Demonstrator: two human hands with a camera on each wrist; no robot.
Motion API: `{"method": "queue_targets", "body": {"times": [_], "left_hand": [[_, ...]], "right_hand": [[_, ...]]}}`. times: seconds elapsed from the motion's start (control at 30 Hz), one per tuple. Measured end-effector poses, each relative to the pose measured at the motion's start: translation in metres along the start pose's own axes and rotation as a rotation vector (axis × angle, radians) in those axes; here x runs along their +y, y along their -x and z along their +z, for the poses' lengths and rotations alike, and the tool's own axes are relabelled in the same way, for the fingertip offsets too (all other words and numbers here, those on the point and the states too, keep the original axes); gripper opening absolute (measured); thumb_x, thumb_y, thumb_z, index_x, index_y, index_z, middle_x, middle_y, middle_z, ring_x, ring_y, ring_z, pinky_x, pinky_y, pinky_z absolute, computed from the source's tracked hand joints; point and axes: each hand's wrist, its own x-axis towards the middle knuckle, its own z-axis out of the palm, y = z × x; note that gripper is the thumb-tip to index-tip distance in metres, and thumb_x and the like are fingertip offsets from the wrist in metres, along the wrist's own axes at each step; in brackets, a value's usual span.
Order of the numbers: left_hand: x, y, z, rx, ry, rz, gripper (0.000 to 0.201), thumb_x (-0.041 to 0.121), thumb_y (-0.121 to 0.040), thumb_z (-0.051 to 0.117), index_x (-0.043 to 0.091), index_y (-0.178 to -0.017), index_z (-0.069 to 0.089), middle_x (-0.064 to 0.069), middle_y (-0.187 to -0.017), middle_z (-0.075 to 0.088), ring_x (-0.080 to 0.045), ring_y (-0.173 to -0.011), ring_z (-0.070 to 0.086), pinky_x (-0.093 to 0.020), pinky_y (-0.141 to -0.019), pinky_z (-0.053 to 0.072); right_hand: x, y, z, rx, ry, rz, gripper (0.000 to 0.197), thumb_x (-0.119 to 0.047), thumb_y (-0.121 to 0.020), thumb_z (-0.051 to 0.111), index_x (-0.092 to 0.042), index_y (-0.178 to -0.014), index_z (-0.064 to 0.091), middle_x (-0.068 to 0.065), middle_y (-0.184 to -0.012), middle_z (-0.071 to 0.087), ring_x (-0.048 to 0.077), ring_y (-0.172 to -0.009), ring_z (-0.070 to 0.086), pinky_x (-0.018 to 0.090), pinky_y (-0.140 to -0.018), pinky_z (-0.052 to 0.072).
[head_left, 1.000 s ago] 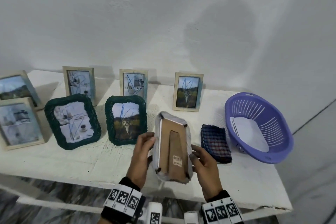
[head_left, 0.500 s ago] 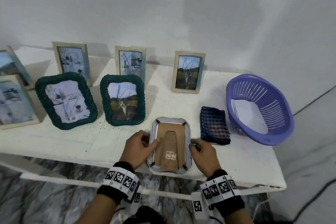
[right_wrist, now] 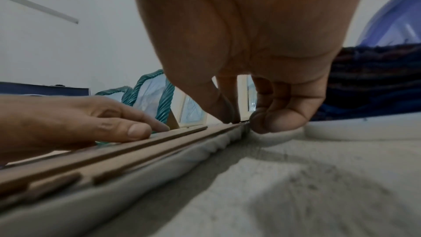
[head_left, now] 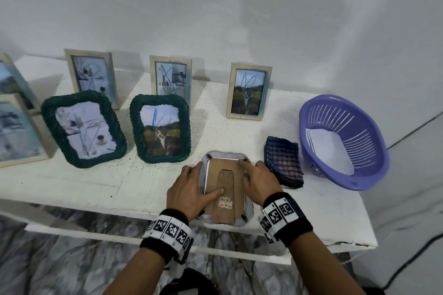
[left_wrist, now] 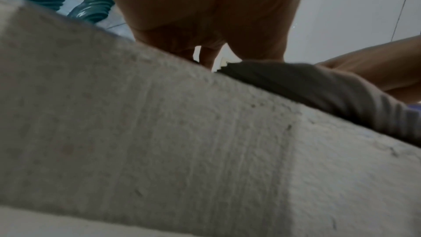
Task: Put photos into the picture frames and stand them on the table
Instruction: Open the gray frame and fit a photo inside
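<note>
Seven frames already stand filled; I have the last grey frame (head_left: 226, 185) face-down at the table (head_left: 96, 184) edge, left hand (head_left: 189, 189) pressing flat on its backing, right hand (head_left: 260, 182) fingertips working the top corner; standing it remains

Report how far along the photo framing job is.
Done: seven frames stand with photos, such as the green wicker frame. In hand: a grey frame lies face down, left hand pressing its backing, right hand at its far corner. Left: standing it; papers remain in the purple basket.

Both hands low, left hand (head_left: 189, 189) flat, right hand (head_left: 260, 181) fingers curled
</note>
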Motion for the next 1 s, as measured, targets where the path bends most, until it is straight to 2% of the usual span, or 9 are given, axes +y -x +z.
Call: {"method": "queue_targets", "body": {"times": [0.13,0.3,0.37,0.5,0.6,0.7,0.83,0.9,1.0], "left_hand": [[-0.001,0.0,0.002,0.01,-0.01,0.008,0.095,0.08,-0.068,0.06,0.028,-0.144,0.035,0.003,-0.122,0.047,-0.016,-0.113,0.053,-0.032,-0.084,0.048],[0.0,0.002,0.001,-0.001,-0.022,0.006,0.092,0.078,-0.07,0.059,0.026,-0.142,0.036,0.002,-0.122,0.047,-0.018,-0.114,0.052,-0.034,-0.085,0.048],[0.001,0.004,0.001,-0.011,-0.032,0.009,0.093,0.079,-0.07,0.059,0.026,-0.143,0.034,0.001,-0.124,0.046,-0.019,-0.116,0.052,-0.035,-0.087,0.048],[0.002,0.006,-0.001,-0.017,-0.004,0.019,0.086,0.08,-0.075,0.053,0.026,-0.14,0.037,0.0,-0.134,0.049,-0.018,-0.119,0.052,-0.034,-0.09,0.047],[0.003,0.001,-0.006,-0.062,0.045,0.055,0.084,0.082,-0.08,0.041,0.041,-0.148,0.017,-0.006,-0.141,0.049,-0.025,-0.122,0.054,-0.039,-0.096,0.046],[0.007,-0.005,-0.008,-0.119,-0.111,0.134,0.072,0.083,-0.082,0.025,0.055,-0.146,0.01,-0.01,-0.124,0.056,-0.03,-0.111,0.059,-0.037,-0.088,0.048],[0.011,-0.01,-0.004,-0.088,-0.309,0.148,0.074,0.081,-0.084,0.021,0.042,-0.146,0.03,-0.006,-0.127,0.054,-0.028,-0.112,0.057,-0.034,-0.086,0.045],[0.01,-0.008,0.0,-0.069,-0.35,0.17,0.078,0.081,-0.085,0.02,0.037,-0.147,0.032,-0.006,-0.126,0.054,-0.027,-0.113,0.055,-0.035,-0.085,0.045],[0.007,-0.006,0.001,-0.041,-0.418,0.219,0.092,0.083,-0.077,0.006,0.029,-0.146,0.035,-0.006,-0.122,0.057,-0.025,-0.112,0.052,-0.034,-0.082,0.047]], "right_hand": [[-0.001,-0.002,0.003,0.017,-0.001,0.015,0.04,-0.015,-0.095,0.041,-0.013,-0.134,0.049,0.017,-0.111,0.053,0.033,-0.098,0.058,0.035,-0.078,0.044],[0.003,0.003,0.003,0.006,-0.069,0.005,0.033,-0.014,-0.095,0.042,-0.011,-0.126,0.054,0.014,-0.104,0.05,0.031,-0.092,0.056,0.029,-0.07,0.035],[0.004,0.006,0.005,0.006,-0.081,0.014,0.035,-0.017,-0.096,0.043,-0.012,-0.13,0.051,0.014,-0.107,0.049,0.031,-0.094,0.055,0.029,-0.071,0.034],[0.005,0.022,0.01,0.004,-0.132,0.028,0.052,-0.038,-0.096,0.049,-0.026,-0.145,0.037,0.016,-0.114,0.045,0.034,-0.102,0.053,0.034,-0.085,0.044],[0.008,0.034,0.013,-0.024,-0.078,0.011,0.056,-0.052,-0.091,0.053,-0.037,-0.142,0.039,0.012,-0.115,0.04,0.033,-0.107,0.049,0.036,-0.091,0.046],[0.008,0.038,0.017,-0.026,-0.033,0.01,0.058,-0.056,-0.089,0.053,-0.038,-0.142,0.04,0.011,-0.115,0.038,0.033,-0.111,0.045,0.037,-0.093,0.045],[0.009,0.04,0.02,-0.005,-0.019,0.008,0.059,-0.056,-0.089,0.052,-0.037,-0.143,0.039,0.012,-0.116,0.039,0.033,-0.112,0.043,0.038,-0.094,0.044],[0.009,0.042,0.021,0.0,-0.021,0.01,0.059,-0.055,-0.089,0.052,-0.036,-0.144,0.039,0.012,-0.116,0.039,0.033,-0.113,0.042,0.038,-0.095,0.043],[0.01,0.042,0.021,0.004,-0.006,0.006,0.06,-0.055,-0.089,0.052,-0.035,-0.144,0.038,0.012,-0.116,0.039,0.033,-0.112,0.041,0.039,-0.096,0.042]]}}
